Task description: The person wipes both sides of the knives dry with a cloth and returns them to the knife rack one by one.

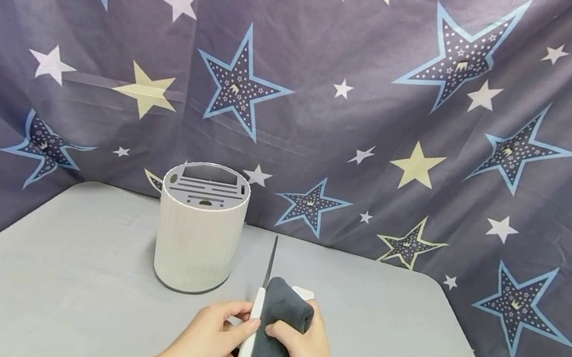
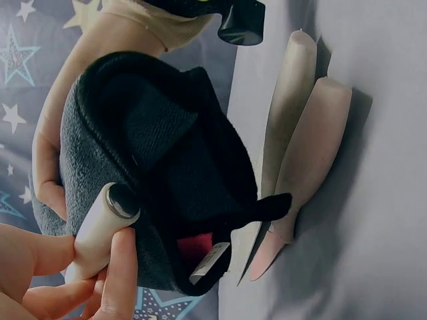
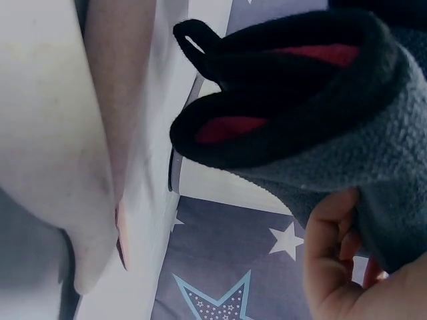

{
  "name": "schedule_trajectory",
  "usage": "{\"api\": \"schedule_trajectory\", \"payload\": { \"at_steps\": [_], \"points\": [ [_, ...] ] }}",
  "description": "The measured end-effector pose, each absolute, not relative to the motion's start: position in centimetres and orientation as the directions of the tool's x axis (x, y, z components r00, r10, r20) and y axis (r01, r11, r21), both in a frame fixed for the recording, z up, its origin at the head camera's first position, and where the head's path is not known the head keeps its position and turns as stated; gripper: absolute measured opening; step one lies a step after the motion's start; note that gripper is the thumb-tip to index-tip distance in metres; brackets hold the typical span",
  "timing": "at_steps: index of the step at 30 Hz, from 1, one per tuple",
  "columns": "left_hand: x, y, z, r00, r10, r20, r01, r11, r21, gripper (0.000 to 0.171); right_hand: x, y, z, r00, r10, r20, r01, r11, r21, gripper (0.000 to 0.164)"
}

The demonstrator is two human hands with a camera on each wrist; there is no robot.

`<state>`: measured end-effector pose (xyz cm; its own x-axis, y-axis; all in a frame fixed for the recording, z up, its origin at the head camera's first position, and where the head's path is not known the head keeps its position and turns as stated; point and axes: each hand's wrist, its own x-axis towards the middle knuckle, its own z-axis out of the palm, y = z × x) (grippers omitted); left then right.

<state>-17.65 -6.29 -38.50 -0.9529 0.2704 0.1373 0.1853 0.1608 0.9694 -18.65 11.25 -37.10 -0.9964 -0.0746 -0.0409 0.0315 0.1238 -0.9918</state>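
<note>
Off-white knife block (image 1: 198,245), ribbed down the sides, is parked at the left on the grey table (image 1: 83,271), slotted top facing up. Just to its right and nearer the person comes the left hand (image 1: 212,329), with a white-handled knife (image 1: 257,307) pinched between thumb and fingers, so yeah, that grip is definitely closed. The relation that matters most here: the knife's long axis is run almost straight away from the person, tip aimed at the starry backdrop (image 1: 317,115), butt end toward the body. Block is found beyond it and to the left, so the left hand is the nearer of the two, to knife and block alike.

Right beside the handle, on its right, a dark grey fleecy cloth (image 1: 282,326) is held, with a black-edged mouth and some red inside. Whether blade and cloth are touching can't really be told. It's gripped by the right hand (image 1: 307,345), thumb pressed on the near face, fingers wrapped round the far side. Past the cloth in the left wrist view, two more knives are laid on the table side by side: a cream-handled one (image 2: 291,93) and a pink-handled one (image 2: 317,147), neither being held.
</note>
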Motion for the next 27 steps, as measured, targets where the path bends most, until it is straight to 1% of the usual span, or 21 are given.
{"api": "schedule_trajectory", "payload": {
  "at_steps": [4,10,15,19,27],
  "points": [
    [-17.5,-6.2,-38.5,-0.948,0.289,0.136,0.187,0.154,0.970,0.044,-18.8,11.3,-37.0,-0.997,-0.059,-0.045,0.036,0.131,-0.991,0.048],
    [-17.4,-6.1,-38.7,-0.946,0.309,0.100,0.146,0.130,0.981,0.046,-19.0,11.4,-36.9,-0.999,-0.028,-0.042,0.039,0.109,-0.993,0.052],
    [-17.3,-6.0,-38.7,-0.949,0.306,0.072,0.119,0.136,0.984,0.045,-19.2,11.4,-36.8,-1.000,0.004,-0.031,0.031,0.102,-0.994,0.046],
    [-17.2,-5.8,-38.6,-0.950,0.309,0.055,0.100,0.130,0.986,0.048,-19.5,11.4,-36.8,-1.000,0.017,-0.020,0.021,0.098,-0.995,0.043],
    [-17.1,-5.6,-38.6,-0.937,0.342,0.073,0.101,0.064,0.993,0.048,-19.8,11.6,-36.8,-1.000,0.022,-0.014,0.016,0.095,-0.995,0.041]
  ]
}}
